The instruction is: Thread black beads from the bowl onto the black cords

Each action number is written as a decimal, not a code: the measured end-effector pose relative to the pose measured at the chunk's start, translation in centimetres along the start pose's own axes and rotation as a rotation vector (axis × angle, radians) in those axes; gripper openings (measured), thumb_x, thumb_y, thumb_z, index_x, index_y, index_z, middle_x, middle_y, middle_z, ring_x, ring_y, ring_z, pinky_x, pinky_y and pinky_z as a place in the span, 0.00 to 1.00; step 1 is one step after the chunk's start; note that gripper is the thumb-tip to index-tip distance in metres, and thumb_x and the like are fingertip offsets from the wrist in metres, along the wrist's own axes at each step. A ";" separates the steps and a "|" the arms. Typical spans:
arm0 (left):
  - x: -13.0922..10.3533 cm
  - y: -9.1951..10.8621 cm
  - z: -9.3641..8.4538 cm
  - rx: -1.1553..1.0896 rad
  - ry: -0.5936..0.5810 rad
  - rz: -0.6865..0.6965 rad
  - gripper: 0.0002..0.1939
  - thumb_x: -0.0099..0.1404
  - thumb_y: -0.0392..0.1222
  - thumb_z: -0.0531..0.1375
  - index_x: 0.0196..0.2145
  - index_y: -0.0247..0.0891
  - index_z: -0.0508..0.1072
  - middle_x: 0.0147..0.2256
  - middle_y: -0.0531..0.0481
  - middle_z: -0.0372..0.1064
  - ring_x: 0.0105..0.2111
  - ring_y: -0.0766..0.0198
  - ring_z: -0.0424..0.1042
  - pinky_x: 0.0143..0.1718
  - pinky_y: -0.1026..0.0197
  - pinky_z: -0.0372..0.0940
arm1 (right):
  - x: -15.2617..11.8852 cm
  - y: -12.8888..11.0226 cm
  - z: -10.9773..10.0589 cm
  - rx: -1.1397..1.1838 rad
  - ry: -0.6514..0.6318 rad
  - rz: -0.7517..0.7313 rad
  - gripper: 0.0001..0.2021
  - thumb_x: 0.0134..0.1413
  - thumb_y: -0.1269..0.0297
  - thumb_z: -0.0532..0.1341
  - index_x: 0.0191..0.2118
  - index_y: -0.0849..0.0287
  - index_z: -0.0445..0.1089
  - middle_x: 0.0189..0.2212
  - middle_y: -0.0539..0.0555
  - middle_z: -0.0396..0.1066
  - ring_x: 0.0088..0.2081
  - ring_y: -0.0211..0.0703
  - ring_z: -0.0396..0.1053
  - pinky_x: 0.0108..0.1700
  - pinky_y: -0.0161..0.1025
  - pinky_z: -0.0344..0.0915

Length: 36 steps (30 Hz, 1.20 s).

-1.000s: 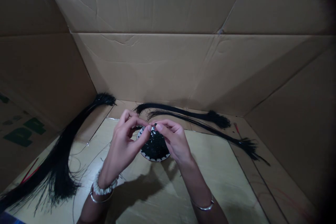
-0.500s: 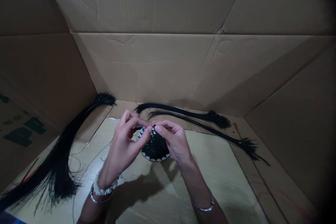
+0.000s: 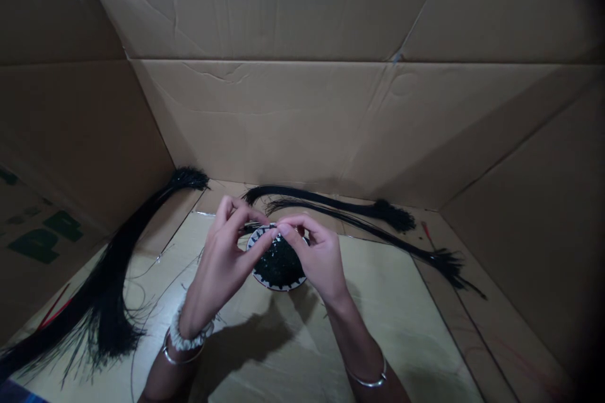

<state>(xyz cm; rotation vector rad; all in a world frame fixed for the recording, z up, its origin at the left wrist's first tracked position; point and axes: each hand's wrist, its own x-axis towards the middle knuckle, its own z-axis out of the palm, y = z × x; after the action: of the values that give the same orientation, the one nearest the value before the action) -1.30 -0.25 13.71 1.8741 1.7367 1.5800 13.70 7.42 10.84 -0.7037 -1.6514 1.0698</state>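
Note:
Over the far side of a small bowl point(image 3: 302, 283) with a patterned light rim, both hands meet fingertip to fingertip. The bowl holds many tiny black bead-like pieces point(image 3: 278, 264), with a few pale glints among them. My left hand point(image 3: 227, 252) pinches thumb against forefinger; thin black strands point(image 3: 250, 227) show between its fingers, beside the bowl's far left rim. Opposite it, my right hand point(image 3: 321, 258) also pinches, its thumb and forefinger touching the left fingertips. Whatever sits between the right fingertips is too small to make out.
A thick bundle of black strands point(image 3: 118, 252) lies along the left, with red ties near its lower end. Two thinner black bundles point(image 3: 331, 199) stretch across the back to the right. Cardboard walls point(image 3: 283, 119) enclose the pale work board point(image 3: 378, 302) at the left, back and right.
My right hand has shifted slightly, its fingers now bent more over the bowl's far right rim. The left fingertips have moved a little right. The bowl stays in place.

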 end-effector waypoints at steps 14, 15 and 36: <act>-0.3 0.4 -0.1 0.087 -0.029 -0.008 0.07 0.69 0.35 0.57 0.42 0.41 0.73 0.40 0.48 0.58 0.40 0.60 0.64 0.36 0.58 0.64 | 0.0 -0.4 -0.1 -0.113 0.022 -0.100 0.06 0.62 0.59 0.65 0.33 0.50 0.77 0.31 0.50 0.76 0.35 0.45 0.69 0.41 0.43 0.64; -0.3 0.4 -0.1 0.086 -0.032 -0.007 0.05 0.69 0.36 0.59 0.42 0.41 0.74 0.40 0.48 0.58 0.40 0.60 0.64 0.37 0.58 0.64 | -0.1 -0.4 -0.1 -0.108 0.018 -0.102 0.06 0.62 0.59 0.65 0.33 0.50 0.77 0.31 0.50 0.76 0.35 0.45 0.70 0.41 0.43 0.64; -0.2 0.3 -0.7 0.057 0.047 0.019 0.02 0.68 0.37 0.62 0.37 0.43 0.75 0.38 0.50 0.58 0.37 0.62 0.63 0.34 0.60 0.63 | 2.3 10.6 2.3 -1.068 -0.712 0.235 0.31 0.50 0.66 0.72 0.60 0.62 0.68 0.60 0.68 0.68 0.60 0.66 0.65 0.60 0.55 0.62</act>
<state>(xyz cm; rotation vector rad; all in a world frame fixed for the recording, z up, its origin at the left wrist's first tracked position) -1.57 -0.91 14.08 1.8991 1.8074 1.6107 10.26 13.29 2.11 -1.3013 -2.8577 0.5205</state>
